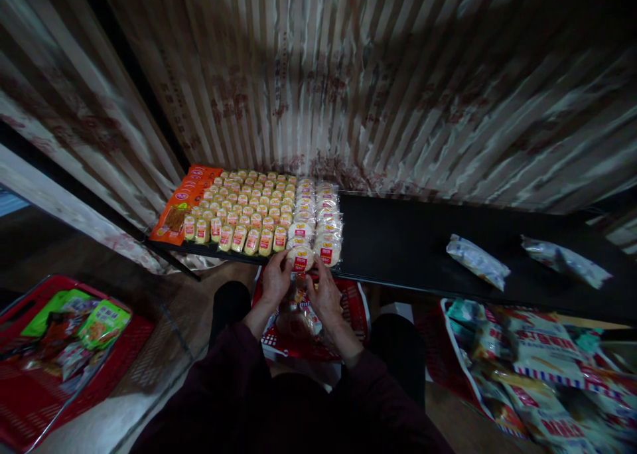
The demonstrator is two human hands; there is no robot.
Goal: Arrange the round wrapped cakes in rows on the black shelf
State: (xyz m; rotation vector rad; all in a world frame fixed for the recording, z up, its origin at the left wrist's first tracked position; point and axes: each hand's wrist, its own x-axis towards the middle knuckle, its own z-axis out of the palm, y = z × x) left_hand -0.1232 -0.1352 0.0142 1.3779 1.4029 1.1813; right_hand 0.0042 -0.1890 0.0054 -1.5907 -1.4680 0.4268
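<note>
The left hand (277, 279) and right hand (326, 296) hold one round packet (300, 260) between them, fingertips clamped on its opposite edges, at the shelf's front. Around it, two columns of white discs (329, 223) lie in clear, crinkled film. Left of these sit rows of stubby yellow packets (252, 241), too crowded to count, then glossy orange packaging (175, 218). Two pale, pillow-shaped bags (478, 261) (566, 260) lie on the smooth black shelf (393, 241). Three red plastic baskets (365, 311) (132, 348) (450, 374) stand below; pleated, striped cloth (318, 75) hangs behind.
</note>
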